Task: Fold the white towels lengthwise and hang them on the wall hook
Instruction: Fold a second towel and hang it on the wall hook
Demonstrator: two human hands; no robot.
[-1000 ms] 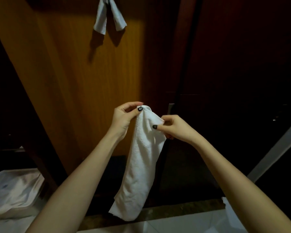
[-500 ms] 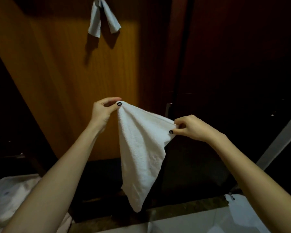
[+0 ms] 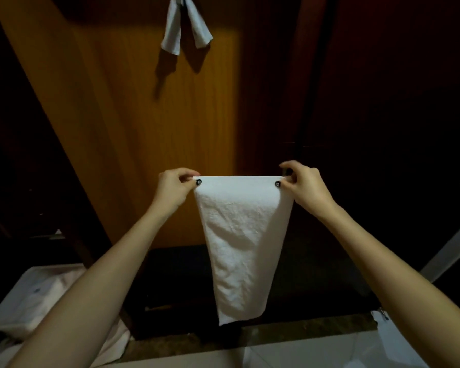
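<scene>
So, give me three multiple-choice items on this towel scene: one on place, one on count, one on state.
1. The hung towel is: A. above the held towel B. on the floor C. over an arm.
2. Hands pinching the held towel: A. none B. one C. two.
3. Its top edge is: A. bunched B. stretched straight C. rolled up.
Key: 1A, it hangs high on the wooden panel; 2C, the left hand and right hand each pinch a top corner; 3B, the edge runs level between them.
</scene>
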